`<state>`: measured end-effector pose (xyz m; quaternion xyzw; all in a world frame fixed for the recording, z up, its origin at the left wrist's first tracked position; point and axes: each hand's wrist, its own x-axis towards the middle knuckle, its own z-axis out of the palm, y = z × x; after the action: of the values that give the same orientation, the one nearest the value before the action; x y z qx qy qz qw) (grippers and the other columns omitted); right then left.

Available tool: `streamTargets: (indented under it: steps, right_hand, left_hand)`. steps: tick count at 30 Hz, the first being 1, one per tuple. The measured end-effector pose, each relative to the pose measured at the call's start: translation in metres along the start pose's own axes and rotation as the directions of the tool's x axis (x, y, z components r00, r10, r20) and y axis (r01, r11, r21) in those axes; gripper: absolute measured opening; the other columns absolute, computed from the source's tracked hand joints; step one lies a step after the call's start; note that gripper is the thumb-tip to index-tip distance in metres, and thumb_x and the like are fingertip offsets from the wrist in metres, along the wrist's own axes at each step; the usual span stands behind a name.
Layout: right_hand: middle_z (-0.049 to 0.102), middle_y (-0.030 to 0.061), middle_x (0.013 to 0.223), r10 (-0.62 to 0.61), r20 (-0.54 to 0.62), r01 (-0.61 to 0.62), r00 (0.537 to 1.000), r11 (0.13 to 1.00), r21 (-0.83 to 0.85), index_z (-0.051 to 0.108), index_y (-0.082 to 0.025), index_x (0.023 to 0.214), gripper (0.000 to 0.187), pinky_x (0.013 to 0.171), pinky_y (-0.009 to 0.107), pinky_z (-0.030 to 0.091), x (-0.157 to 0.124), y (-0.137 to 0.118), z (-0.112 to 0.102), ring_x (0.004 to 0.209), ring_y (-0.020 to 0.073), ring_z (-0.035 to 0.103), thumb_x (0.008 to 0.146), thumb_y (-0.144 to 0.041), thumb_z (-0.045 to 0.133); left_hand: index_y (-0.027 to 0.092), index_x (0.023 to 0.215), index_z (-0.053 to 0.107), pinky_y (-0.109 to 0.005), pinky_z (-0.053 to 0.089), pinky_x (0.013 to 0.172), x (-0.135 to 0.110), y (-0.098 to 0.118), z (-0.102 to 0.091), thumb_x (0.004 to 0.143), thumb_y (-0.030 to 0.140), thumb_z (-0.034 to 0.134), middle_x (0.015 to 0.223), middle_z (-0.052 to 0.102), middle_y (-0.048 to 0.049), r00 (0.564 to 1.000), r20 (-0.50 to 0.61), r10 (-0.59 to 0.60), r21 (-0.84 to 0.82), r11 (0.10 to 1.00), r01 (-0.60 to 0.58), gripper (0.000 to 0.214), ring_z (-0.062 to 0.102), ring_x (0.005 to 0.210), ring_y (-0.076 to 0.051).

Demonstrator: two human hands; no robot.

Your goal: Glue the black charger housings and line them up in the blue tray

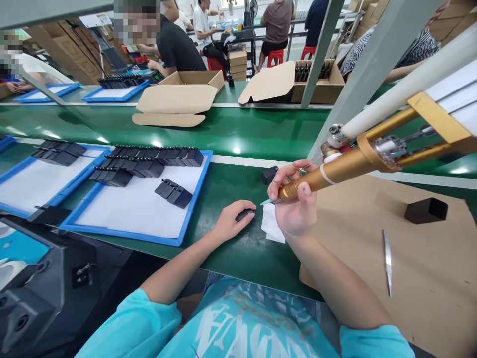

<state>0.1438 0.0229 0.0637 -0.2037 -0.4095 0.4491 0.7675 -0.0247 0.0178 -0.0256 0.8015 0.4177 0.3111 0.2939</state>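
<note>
My left hand (pixel 234 219) is closed around a small black part (pixel 244 215) just above the green bench; the fingers hide some of the part. My right hand (pixel 296 204) grips a gold dispensing gun (pixel 335 169) near its front end, fingers wrapped round the barrel. Its thin pale-blue nozzle (pixel 269 201) points left, a short gap from the black part. Under the nozzle lies a white paper sheet (pixel 274 226). A small black block (pixel 270 174) stands behind my right hand's fingertips.
A blue-rimmed tray (pixel 179 242) with rows of black housings (pixel 145 164) lies to the left, another blue-rimmed tray (pixel 55 199) beyond it. On the right, brown cardboard (pixel 346 233) bears a black housing (pixel 426 211) and tweezers (pixel 387 263). A slanted metal post (pixel 376 64) rises behind the gun.
</note>
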Motion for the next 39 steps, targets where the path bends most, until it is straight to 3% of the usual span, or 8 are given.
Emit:
streamTargets:
  steps: [8, 13, 17, 22, 28, 31, 35, 39]
  right_hand:
    - [0.059, -0.0042, 0.077, -0.019, 0.002, 0.019, 1.000, 1.000, 0.023, 0.054, -0.028, 0.102, 0.025, 0.045, 0.025, 0.036, 0.001, 0.002, -0.002, 0.048, 0.0073, 0.049, 0.083, -0.044, 0.057]
    - [0.060, -0.0049, 0.076, -0.025, 0.008, 0.024, 1.000, 0.999, 0.027, 0.054, -0.028, 0.101, 0.026, 0.044, 0.024, 0.037, 0.002, 0.002, -0.003, 0.046, 0.0074, 0.050, 0.081, -0.044, 0.059]
    - [0.061, -0.0042, 0.074, -0.013, -0.021, 0.013, 1.000, 0.999, 0.040, 0.056, -0.026, 0.100, 0.026, 0.044, 0.024, 0.037, 0.002, -0.001, -0.003, 0.046, 0.0085, 0.051, 0.079, -0.041, 0.060]
    - [0.062, -0.0032, 0.071, -0.008, -0.056, 0.011, 0.998, 0.999, 0.039, 0.058, -0.025, 0.098, 0.026, 0.042, 0.025, 0.036, 0.005, -0.001, -0.006, 0.044, 0.0108, 0.050, 0.076, -0.037, 0.061]
    - [0.061, -0.0032, 0.069, -0.016, -0.070, 0.017, 0.997, 1.000, 0.007, 0.057, -0.025, 0.097, 0.027, 0.041, 0.026, 0.035, 0.007, -0.001, -0.007, 0.043, 0.0121, 0.049, 0.074, -0.040, 0.060]
    - [0.061, -0.0031, 0.070, -0.005, -0.080, 0.005, 0.997, 1.000, -0.006, 0.057, -0.025, 0.096, 0.028, 0.041, 0.027, 0.036, 0.007, -0.001, -0.007, 0.043, 0.0123, 0.048, 0.073, -0.040, 0.061]
    - [0.060, -0.0022, 0.069, -0.017, -0.093, 0.016, 0.996, 1.000, -0.020, 0.058, -0.025, 0.096, 0.028, 0.041, 0.027, 0.035, 0.007, -0.001, -0.008, 0.043, 0.0123, 0.047, 0.073, -0.041, 0.060]
    - [0.060, -0.0022, 0.068, -0.011, -0.101, 0.009, 0.995, 1.000, -0.022, 0.059, -0.026, 0.094, 0.028, 0.040, 0.028, 0.034, 0.009, -0.001, -0.010, 0.042, 0.0128, 0.047, 0.071, -0.041, 0.060]
  left_hand:
    - [0.025, 0.127, 0.057, -0.029, 0.050, 0.072, 0.002, 0.009, 0.002, 0.089, 0.047, 0.062, 0.096, 0.069, -0.0053, 0.983, 0.161, -0.082, 0.513, 0.858, -0.013, 0.044, 0.065, 0.089, -0.023]
    - [0.022, 0.137, 0.046, -0.033, 0.051, 0.076, 0.006, 0.014, 0.003, 0.096, 0.041, 0.051, 0.103, 0.068, -0.0069, 0.960, 0.273, -0.057, 0.596, 0.793, -0.123, 0.045, 0.066, 0.091, -0.024]
    - [0.017, 0.134, 0.047, -0.037, 0.051, 0.079, -0.005, 0.013, -0.005, 0.095, 0.045, 0.053, 0.101, 0.069, -0.0087, 0.979, 0.205, 0.011, 0.585, 0.801, -0.131, 0.048, 0.066, 0.093, -0.025]
    - [0.018, 0.127, 0.052, -0.036, 0.051, 0.084, -0.035, 0.003, -0.070, 0.092, 0.050, 0.054, 0.108, 0.068, -0.0110, 0.960, -0.277, 0.033, 0.560, 0.818, 0.134, 0.048, 0.065, 0.096, -0.025]
    - [0.022, 0.132, 0.049, -0.037, 0.050, 0.080, -0.054, -0.038, -0.192, 0.090, 0.051, 0.055, 0.107, 0.069, -0.0091, 0.663, -0.706, -0.249, 0.422, 0.604, 0.676, 0.051, 0.067, 0.094, -0.030]
    - [0.023, 0.134, 0.048, -0.039, 0.049, 0.080, -0.054, -0.071, -0.218, 0.091, 0.050, 0.052, 0.110, 0.069, -0.0119, 0.600, -0.709, -0.371, 0.414, 0.469, 0.780, 0.051, 0.067, 0.097, -0.033]
    - [0.024, 0.134, 0.049, -0.043, 0.050, 0.084, -0.060, -0.105, -0.219, 0.092, 0.049, 0.049, 0.116, 0.068, -0.0137, 0.656, -0.544, -0.523, 0.540, 0.380, 0.751, 0.049, 0.064, 0.105, -0.035]
    - [0.022, 0.139, 0.047, -0.044, 0.048, 0.094, -0.070, -0.108, -0.216, 0.089, 0.040, 0.053, 0.127, 0.063, -0.0137, 0.712, -0.424, -0.559, 0.585, 0.431, 0.687, 0.054, 0.059, 0.115, -0.034]
